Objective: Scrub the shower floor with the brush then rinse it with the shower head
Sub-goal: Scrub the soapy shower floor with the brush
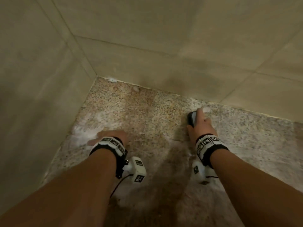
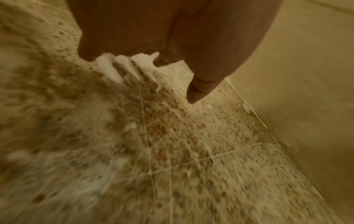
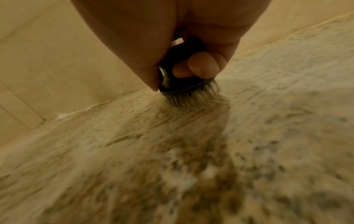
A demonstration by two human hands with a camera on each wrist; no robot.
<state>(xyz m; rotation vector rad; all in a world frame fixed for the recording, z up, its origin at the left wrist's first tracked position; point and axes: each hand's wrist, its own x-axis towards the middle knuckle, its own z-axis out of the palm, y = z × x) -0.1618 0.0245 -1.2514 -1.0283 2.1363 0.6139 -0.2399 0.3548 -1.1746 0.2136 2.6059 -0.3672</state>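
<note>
The speckled stone shower floor (image 1: 131, 112) is wet, with white foam (image 1: 85, 128) at its left side. My right hand (image 1: 203, 125) grips a small dark scrub brush (image 1: 191, 119) near the back wall. In the right wrist view the fingers (image 3: 203, 65) curl round the brush's black handle (image 3: 180, 84), and the grey bristles (image 3: 193, 98) press on the floor. My left hand (image 1: 111, 134) rests on the floor beside the foam, holding nothing. In the left wrist view that hand (image 2: 172, 37) has its fingertips down on the soapy floor (image 2: 172, 136). No shower head is in view.
Beige tiled walls close the floor in: one at the back (image 1: 164, 59) and one on the left (image 1: 32, 87), meeting in a corner (image 1: 96, 76). The floor stretches on to the right (image 1: 262, 145). Small foam blobs (image 1: 113, 80) sit in the corner.
</note>
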